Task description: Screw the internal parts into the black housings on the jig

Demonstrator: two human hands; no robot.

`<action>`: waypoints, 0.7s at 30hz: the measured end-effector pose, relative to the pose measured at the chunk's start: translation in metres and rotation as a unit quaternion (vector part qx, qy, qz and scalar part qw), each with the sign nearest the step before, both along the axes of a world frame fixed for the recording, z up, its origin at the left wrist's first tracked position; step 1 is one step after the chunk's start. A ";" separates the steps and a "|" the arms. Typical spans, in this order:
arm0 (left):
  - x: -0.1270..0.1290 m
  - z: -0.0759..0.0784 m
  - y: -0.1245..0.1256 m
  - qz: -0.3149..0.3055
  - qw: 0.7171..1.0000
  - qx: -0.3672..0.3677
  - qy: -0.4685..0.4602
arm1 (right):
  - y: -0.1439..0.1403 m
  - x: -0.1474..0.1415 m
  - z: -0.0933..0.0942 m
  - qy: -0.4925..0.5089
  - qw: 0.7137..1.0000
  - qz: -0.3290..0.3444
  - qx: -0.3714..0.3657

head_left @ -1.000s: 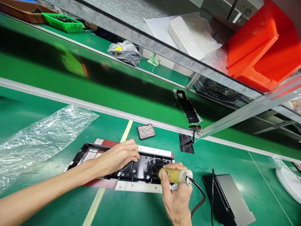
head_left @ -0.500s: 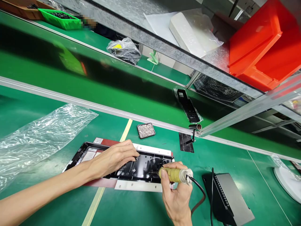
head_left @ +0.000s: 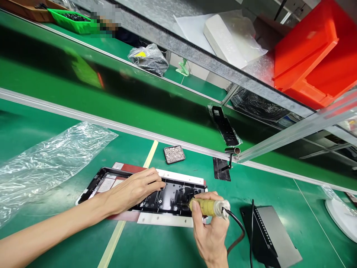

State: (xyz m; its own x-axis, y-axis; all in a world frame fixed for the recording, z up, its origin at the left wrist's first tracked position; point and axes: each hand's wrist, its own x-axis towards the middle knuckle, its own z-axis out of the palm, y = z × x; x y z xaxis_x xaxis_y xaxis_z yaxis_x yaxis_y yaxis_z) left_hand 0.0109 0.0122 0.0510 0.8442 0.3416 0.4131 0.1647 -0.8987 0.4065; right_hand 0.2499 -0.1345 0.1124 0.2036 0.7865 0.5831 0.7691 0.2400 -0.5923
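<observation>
A soldering iron (head_left: 205, 207) with a yellow, tape-wrapped handle and a black cord is gripped in my right hand (head_left: 210, 230). Its thin tip points left, down into the black plastic housing (head_left: 167, 197); whether it touches is hard to make out. My left hand (head_left: 142, 186) lies across the middle of the housing, fingers bent together with their tips inside it. Anything between those fingertips is hidden. Under the housing is a reddish-brown board with white strips (head_left: 167, 219) along its long sides.
Beyond the housing sits a small black tray (head_left: 174, 154) of tiny metal pieces. Clear plastic film (head_left: 55, 163) lies at left. A grey-and-black stand (head_left: 270, 234) is at right beside the iron's cord. A metal post (head_left: 292, 126), overhead shelf (head_left: 195, 48) and red bin (head_left: 312, 59) rise behind.
Both hands keep nearly the same place on the housing. The whole view has shifted very slightly to the right; nothing has been taken up or let go.
</observation>
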 end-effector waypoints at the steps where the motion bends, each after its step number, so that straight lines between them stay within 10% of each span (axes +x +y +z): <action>1: 0.000 0.001 0.000 0.002 1.000 0.001 -0.002 | 0.000 0.000 0.000 0.000 1.000 0.000 0.000; 21: -0.013 0.002 -0.019 0.055 0.997 0.036 -0.028 | 0.001 -0.001 0.004 -0.047 0.999 -0.009 0.022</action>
State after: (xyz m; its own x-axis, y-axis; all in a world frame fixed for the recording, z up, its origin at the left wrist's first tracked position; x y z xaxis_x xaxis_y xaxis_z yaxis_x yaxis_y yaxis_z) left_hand -0.0025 -0.0073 0.0525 0.7782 0.3984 0.4854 0.2425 -0.9037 0.3530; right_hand 0.2492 -0.1339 0.1162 0.1607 0.7559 0.6346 0.8252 0.2499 -0.5066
